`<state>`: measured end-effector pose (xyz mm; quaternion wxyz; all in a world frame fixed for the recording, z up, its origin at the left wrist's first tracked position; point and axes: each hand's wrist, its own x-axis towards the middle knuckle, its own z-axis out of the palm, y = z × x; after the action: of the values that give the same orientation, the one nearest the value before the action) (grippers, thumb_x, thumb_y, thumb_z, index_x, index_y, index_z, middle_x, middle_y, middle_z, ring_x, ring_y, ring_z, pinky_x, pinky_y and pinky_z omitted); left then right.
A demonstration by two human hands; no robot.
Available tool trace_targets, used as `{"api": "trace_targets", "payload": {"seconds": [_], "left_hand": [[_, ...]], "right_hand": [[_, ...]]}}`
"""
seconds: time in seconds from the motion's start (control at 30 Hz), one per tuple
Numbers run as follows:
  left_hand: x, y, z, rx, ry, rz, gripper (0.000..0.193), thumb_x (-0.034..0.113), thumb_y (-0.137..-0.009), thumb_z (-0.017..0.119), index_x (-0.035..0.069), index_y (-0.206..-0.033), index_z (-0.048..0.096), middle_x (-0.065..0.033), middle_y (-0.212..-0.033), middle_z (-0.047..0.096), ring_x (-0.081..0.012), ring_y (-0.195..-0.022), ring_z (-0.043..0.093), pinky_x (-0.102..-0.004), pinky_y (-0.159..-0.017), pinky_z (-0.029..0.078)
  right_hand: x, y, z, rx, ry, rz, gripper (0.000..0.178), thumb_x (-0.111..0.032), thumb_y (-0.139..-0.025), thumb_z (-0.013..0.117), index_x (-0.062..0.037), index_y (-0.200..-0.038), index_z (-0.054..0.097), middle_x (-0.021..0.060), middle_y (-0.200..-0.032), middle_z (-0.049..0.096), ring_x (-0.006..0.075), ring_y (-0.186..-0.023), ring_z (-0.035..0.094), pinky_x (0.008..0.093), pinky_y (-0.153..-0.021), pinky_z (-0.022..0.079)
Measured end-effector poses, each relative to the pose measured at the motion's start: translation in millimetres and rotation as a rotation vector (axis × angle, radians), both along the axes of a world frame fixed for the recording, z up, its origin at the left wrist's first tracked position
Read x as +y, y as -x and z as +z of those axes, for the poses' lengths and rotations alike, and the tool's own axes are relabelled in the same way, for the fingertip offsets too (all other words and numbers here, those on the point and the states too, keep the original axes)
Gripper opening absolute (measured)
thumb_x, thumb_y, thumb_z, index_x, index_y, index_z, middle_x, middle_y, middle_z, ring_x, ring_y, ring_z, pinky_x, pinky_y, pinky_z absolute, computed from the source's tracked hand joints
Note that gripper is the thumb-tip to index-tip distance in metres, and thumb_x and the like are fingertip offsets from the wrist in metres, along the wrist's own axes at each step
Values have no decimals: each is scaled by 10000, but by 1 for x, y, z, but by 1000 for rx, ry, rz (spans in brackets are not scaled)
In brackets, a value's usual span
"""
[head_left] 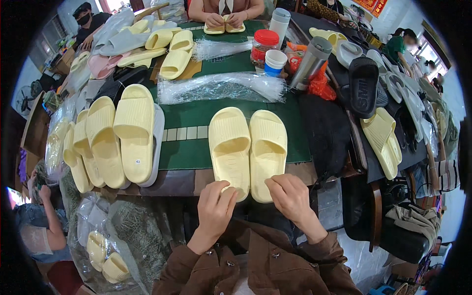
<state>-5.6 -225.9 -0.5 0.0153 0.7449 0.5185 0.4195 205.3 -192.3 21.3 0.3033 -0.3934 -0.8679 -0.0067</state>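
Two pale yellow slide slippers lie side by side in front of me, soles down and toes pointing away, their heels reaching over the table's near edge. My left hand [216, 209] is closed with curled fingers at the heel of the left slipper [229, 147]. At the heel of the right slipper [268, 147], my right hand [290, 199] has thumb and fingers pressed together. Whether anything small is between the fingers of either hand is hidden. Just beyond the toes lies a bundle of clear plastic fastener strips [221, 88].
Yellow slippers [132, 132] stand in a row at left. Behind are a red-lidded jar [264, 46], a white-and-blue cup [274, 63] and a steel tumbler [312, 61]. Across the table, a co-worker's hands [226, 20] hold small yellow slippers. A black chair [388, 226] stands at right.
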Motion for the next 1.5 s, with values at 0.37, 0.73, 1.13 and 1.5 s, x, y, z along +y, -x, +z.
{"api": "trace_targets", "payload": {"seconds": [0.37, 0.73, 1.13, 1.5], "left_hand": [[40, -4, -9, 76, 43, -3, 174, 72, -810, 659, -2, -962, 615, -141, -1095, 588, -336, -967, 580, -413, -830, 471], [56, -16, -10, 162, 168, -52, 472, 105, -816, 655, -35, -1237, 497, -200, -1284, 502, -368, -1155, 520, -425, -1019, 414], [52, -10, 1, 141, 287, -298, 539, 276, -812, 705, 97, -1275, 493, -312, -1376, 347, -479, -1253, 401, -506, -1058, 349], [54, -14, -2, 291, 281, -285, 502, 356, -847, 654, 171, -1300, 544, -308, -1407, 309, -457, -1298, 358, -507, -1090, 297]], "right_hand": [[33, 6, -23, 5, 33, -47, 238, -4, -727, 628, -6, -964, 609, 135, -1058, 619, 289, -916, 638, 367, -743, 540], [53, 17, -31, -22, 59, -86, 311, -17, -782, 563, 22, -1091, 569, 168, -1129, 582, 310, -994, 618, 379, -854, 511], [54, 8, -33, 125, 305, -56, 423, 17, -771, 548, -13, -1193, 534, 166, -1214, 552, 363, -1060, 585, 408, -880, 504], [56, 14, -31, 192, 345, -42, 407, 30, -788, 553, -12, -1192, 527, 186, -1171, 571, 378, -1019, 599, 426, -846, 515]]}}
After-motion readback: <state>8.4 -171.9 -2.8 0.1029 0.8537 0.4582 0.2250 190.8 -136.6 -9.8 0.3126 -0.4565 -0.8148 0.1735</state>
